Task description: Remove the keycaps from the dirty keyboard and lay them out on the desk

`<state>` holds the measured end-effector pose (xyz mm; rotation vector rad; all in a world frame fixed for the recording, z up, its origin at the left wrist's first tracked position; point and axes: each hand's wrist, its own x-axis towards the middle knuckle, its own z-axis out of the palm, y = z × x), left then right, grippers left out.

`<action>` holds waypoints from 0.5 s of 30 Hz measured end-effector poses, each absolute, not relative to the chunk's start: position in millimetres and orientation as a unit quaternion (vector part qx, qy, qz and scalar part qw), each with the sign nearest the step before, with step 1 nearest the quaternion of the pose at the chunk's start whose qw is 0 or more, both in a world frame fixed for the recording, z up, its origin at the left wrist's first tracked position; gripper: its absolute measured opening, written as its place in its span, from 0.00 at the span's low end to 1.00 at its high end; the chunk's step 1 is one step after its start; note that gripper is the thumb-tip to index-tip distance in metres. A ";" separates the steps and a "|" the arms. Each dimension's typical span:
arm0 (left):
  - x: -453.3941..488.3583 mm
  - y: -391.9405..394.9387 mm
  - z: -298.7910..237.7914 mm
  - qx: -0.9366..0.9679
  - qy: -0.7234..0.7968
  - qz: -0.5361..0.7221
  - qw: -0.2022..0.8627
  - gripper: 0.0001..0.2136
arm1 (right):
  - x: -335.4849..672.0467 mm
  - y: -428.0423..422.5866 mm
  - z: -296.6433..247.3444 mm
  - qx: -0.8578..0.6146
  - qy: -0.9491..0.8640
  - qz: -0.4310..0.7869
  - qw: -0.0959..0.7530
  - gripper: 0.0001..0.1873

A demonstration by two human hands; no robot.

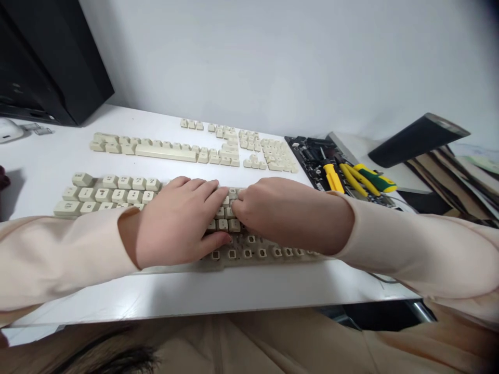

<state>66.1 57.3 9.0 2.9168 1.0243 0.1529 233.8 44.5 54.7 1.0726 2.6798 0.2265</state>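
My left hand [175,221] lies over a cream mechanical keyboard [249,253], its fingertips curled on keycaps near the middle. My right hand [273,215] comes in from the other side, its fingers meeting the same keycaps [222,224] beside my left fingertips. The two hands almost touch and hide the central keys. Along the keyboard's near row, bare square key stems [247,253] show without caps. Further left, a block of keycaps [105,195] remains seated. Loose keycaps [166,151] stand in rows on the white desk [195,296] beyond the keyboard, including a long spacebar.
A dark circuit board [307,156] lies at the desk's far right, under yellow-handled tools [358,179]. Beyond them stand a black wedge-shaped object [417,140] and a stack of papers [463,182]. A black box [42,62] and white mouse [8,130] sit far left.
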 end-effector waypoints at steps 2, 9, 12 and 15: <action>66.8 57.0 8.6 0.942 0.332 0.048 0.023 0.24 | 230.7 46.0 57.4 0.332 0.911 0.086 0.228 0.09; 67.0 55.4 7.6 0.940 0.336 0.050 0.018 0.25 | 233.5 47.9 58.6 0.398 0.880 0.036 0.258 0.05; 66.4 55.0 5.3 0.941 0.332 0.060 0.014 0.26 | 241.6 40.0 53.6 0.456 0.869 -0.013 0.194 0.05; 66.4 55.1 2.8 0.942 0.329 0.069 0.008 0.26 | 245.2 27.9 46.3 0.482 0.865 -0.026 0.140 0.07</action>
